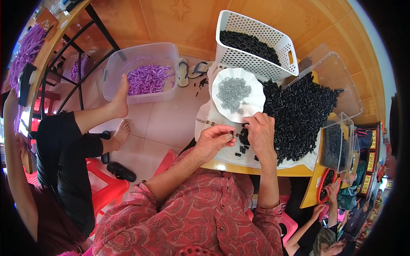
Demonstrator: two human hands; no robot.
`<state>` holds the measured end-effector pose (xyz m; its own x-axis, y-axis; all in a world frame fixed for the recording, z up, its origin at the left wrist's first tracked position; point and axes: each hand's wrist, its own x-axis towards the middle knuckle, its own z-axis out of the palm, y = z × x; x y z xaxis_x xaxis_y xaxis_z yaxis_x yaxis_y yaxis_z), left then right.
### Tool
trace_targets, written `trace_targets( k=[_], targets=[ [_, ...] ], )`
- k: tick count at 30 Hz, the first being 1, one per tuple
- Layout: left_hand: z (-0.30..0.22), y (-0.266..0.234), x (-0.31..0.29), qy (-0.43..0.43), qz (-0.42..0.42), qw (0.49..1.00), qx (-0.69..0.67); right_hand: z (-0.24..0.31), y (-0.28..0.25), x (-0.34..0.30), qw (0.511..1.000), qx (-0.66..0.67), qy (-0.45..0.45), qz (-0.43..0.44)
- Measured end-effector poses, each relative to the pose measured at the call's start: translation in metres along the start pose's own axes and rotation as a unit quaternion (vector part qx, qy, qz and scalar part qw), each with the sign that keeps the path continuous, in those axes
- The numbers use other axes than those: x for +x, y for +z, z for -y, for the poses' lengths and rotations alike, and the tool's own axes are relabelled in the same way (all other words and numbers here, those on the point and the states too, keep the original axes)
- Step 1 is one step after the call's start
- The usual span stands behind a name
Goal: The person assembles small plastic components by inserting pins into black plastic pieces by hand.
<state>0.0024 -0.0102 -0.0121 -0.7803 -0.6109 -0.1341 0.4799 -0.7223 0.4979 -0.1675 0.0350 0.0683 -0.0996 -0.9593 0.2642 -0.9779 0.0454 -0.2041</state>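
Observation:
My left hand (212, 141) pinches a small black plastic tube (232, 134) between thumb and fingertips, just above the table. My right hand (261, 133) is right beside it, fingers curled over a few loose black pieces (243, 149) at the edge of a big heap of black tubes (299, 113). Just beyond both hands stands a white scalloped dish (252, 83) holding small grey pieces (232, 94). Whether the right hand grips a piece is hidden by its fingers.
A white perforated basket (256, 59) of black tubes stands behind the dish. Clear bins (341, 85) sit at the right. A clear tub (141, 55) of purple pieces is on the floor at left, with a seated person's feet (121, 102) against it. Another person's hands (329, 205) show at lower right.

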Motion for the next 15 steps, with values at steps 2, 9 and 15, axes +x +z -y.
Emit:
trace_targets(
  k=[2, 9, 15],
  targets=[
    [0.001, -0.001, 0.000, 0.003, 0.001, 1.000, 0.004, -0.002, 0.005, -0.003, 1.000, 0.000, 0.007, -0.017],
    [0.002, 0.000, 0.000, 0.006, -0.006, 1.000, 0.015, -0.004, 0.013, -0.011, 0.996, -0.025, -0.008, -0.082],
    [0.000, 0.000, -0.001, -0.003, -0.006, 1.000, 0.007, -0.003, 0.014, -0.013, 0.995, -0.029, -0.005, -0.094]
  ],
)
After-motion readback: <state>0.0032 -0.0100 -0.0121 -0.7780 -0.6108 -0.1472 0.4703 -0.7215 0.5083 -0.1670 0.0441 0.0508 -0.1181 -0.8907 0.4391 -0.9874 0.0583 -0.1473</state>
